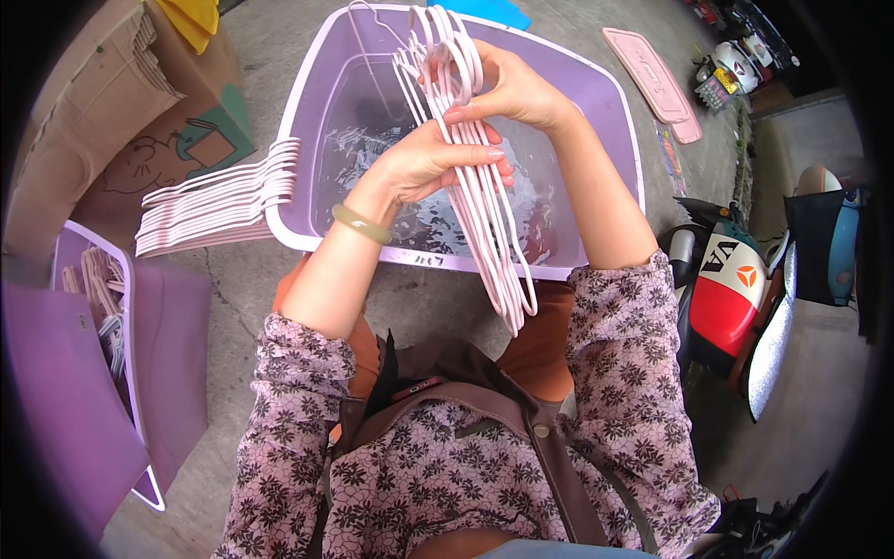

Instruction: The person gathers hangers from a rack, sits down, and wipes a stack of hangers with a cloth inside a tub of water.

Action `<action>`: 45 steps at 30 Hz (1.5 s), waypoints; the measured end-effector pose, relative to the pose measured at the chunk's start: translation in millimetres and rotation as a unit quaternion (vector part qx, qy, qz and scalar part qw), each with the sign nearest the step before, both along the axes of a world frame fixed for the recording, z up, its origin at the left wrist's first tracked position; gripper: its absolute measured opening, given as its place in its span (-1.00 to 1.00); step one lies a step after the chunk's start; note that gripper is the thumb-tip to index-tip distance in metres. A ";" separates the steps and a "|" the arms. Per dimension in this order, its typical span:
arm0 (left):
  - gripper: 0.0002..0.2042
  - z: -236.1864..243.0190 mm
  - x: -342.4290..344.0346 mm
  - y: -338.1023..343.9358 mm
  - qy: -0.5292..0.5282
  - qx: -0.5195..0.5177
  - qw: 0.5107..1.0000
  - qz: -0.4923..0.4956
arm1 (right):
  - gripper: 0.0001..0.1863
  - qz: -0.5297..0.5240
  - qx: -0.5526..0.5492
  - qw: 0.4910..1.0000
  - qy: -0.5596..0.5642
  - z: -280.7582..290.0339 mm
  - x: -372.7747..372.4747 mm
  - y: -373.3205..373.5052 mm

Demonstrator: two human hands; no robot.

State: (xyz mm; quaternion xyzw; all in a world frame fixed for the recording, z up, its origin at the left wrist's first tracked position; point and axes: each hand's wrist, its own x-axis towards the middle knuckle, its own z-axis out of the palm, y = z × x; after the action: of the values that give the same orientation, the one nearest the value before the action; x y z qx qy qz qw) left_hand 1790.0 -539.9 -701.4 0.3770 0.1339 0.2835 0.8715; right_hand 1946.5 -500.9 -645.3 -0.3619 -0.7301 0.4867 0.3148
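Observation:
A bundle of pale pink clothes hangers [486, 219] is gathered over a purple tub [312, 112] with water in it. My left hand [438, 160], a pale green bangle on its wrist, is closed round the hangers' middle. At the hook end, my right hand [507, 88] grips the same bundle, its thumb against the hooks and some fingers hidden behind them. The bundle's lower end hangs past the tub's near rim. One more hanger hook leans at the tub's far side. To the left, a row of pink hangers [214, 205] hooks over the tub's left rim.
At far left stands a cardboard box [172, 121], with another purple container [168, 317] holding hangers below it. A pink lid [647, 79] lies on the ground at upper right. A red and white scooter [731, 289] is parked on the right. Something blue [484, 11] lies behind the tub.

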 end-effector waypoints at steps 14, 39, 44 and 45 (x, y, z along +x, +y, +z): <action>-0.39 22.7 -8.7 3.2 -0.035 0.088 0.995 -0.014 | -0.84 -0.021 0.004 0.998 0.061 31.5 -7.6 2.9; -0.69 2.6 -31.7 49.3 -0.280 -0.220 0.934 0.025 | -0.47 0.242 -0.089 0.685 -0.681 -322.3 111.9 -56.7; -0.67 1.0 -13.9 53.0 -0.330 -0.170 0.928 0.018 | -0.50 0.384 -0.118 0.534 -0.744 -408.5 126.4 -78.2; -0.67 -5.2 -18.4 58.2 -0.332 -0.196 0.923 0.020 | -0.50 0.390 -0.151 0.555 -0.719 -425.0 129.7 -79.4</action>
State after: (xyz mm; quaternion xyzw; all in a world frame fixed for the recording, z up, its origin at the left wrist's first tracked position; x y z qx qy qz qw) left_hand 1771.6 -481.7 -706.6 0.0804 -0.1025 0.3782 0.9165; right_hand 2076.2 -580.2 -1070.4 -0.3132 -0.6993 0.2427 -0.5949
